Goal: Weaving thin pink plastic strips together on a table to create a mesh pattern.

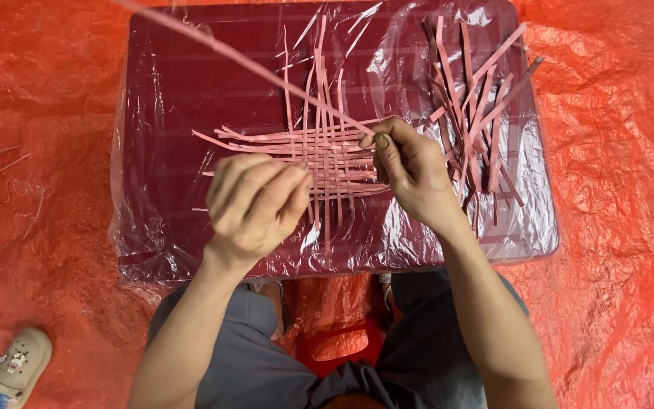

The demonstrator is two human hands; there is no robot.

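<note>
The right hand [410,170] pinches a long pink strip [251,64] running far-left over the woven mat [319,163] mid-table, while the curled left hand [255,201] presses the mat's near-left edge, steadying the weave.

No packages, labels, signs or screens in view, only clear plastic wrap [160,227] over the table

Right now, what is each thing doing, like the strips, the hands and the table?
Woven mat: partly woven, flat on table.
Long strip: pinched, slanting up-left.
Right hand: shut on long strip.
Left hand: curled at the mat's edge.
Loose strips: piled, unwoven.
Table: covered in clear plastic.
</note>
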